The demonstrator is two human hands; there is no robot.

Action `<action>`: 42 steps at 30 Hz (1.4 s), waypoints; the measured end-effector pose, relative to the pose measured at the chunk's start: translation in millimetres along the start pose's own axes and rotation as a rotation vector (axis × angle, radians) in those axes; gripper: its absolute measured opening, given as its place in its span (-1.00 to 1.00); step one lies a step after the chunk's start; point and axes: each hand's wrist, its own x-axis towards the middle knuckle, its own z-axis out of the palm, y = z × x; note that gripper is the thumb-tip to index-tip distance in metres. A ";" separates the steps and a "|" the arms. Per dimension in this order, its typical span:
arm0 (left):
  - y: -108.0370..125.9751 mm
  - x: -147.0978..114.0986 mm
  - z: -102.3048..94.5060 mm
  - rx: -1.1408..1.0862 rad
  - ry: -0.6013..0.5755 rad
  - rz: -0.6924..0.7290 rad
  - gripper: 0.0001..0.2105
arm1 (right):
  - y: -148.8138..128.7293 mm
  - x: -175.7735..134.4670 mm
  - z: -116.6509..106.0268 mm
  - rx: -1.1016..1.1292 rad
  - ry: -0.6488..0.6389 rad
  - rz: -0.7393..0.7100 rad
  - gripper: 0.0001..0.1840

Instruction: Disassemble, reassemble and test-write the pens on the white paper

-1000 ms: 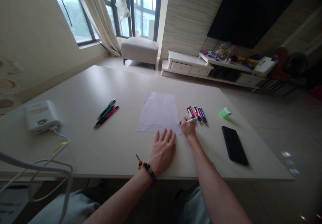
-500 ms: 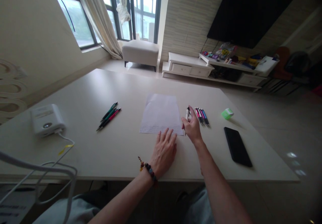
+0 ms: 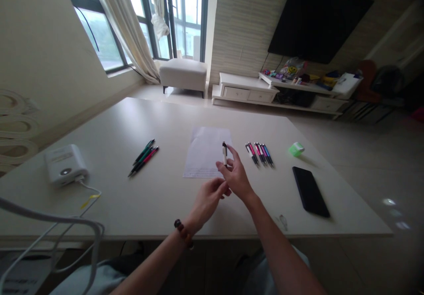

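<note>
My right hand (image 3: 237, 175) grips a white pen (image 3: 225, 153) with a dark top, held upright between thumb and fingers above the paper's lower right part. My left hand (image 3: 212, 196), with a beaded bracelet at its wrist, is closed, its fingertips against or just below the right hand. What the left fingers hold, if anything, is hidden, as is the pen's lower end. The white sheet of paper (image 3: 207, 147) lies flat beyond both hands, with lines of writing along its near edge. Several pens (image 3: 260, 154) lie side by side right of the paper.
More pens (image 3: 144, 159), green and red, lie at left. A white device (image 3: 66, 164) with a cable stands on the table's left side. A green and white block (image 3: 296, 149) and a black phone (image 3: 310, 192) lie at right. A small clear loop (image 3: 283, 222) is near the front edge.
My right hand has moved left with the white pen, from beside the paper to over it. The left hand has lifted off the paper's edge, and its flat fingers have curled in beside the right hand.
</note>
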 end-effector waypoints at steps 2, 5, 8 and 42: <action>3.2 5.0 -4.6 0.049 0.060 0.029 -0.68 | 6.9 -2.1 1.4 -0.023 -0.028 0.058 -0.46; 4.9 12.3 -10.2 0.135 0.080 0.060 -0.68 | 16.1 -3.8 2.0 -0.088 -0.086 0.113 -0.63; 1.0 16.3 -12.5 0.212 0.087 0.030 -0.66 | 21.3 2.0 -7.6 -0.234 -0.048 0.068 -0.69; 38.8 -2.9 -185.5 0.750 0.602 -0.066 -0.84 | -7.8 -6.9 -48.6 -0.802 0.363 -0.054 -0.64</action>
